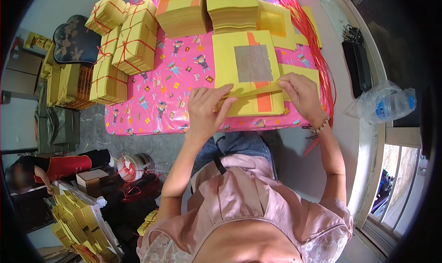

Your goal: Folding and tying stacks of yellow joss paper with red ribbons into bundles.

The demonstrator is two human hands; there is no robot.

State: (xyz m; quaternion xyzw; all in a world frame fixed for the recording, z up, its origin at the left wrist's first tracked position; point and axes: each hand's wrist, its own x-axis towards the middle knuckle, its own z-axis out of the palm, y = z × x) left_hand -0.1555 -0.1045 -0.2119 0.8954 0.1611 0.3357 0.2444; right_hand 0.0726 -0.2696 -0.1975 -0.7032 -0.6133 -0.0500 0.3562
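Note:
In front of me lies a stack of yellow joss paper (225,56) with a grey-silver foil square (254,63) and an orange stripe. The near part of its top sheet (253,92) is lifted into a fold across the stack. My right hand (301,95), a beaded bracelet on its wrist, pinches the right end of that fold between thumb and fingers. At the left end, my left hand (209,107) grips the sheet with thumb and fingers, its fingertips partly hidden.
A pink patterned cloth (159,97) covers the table. Tall joss paper piles (232,17) stand at the back; bundles tied with red string (133,46) sit left. Red plastic strands (322,69) hang along the right edge. A bagged bottle (391,107) lies right. Another person (60,168) is at lower left.

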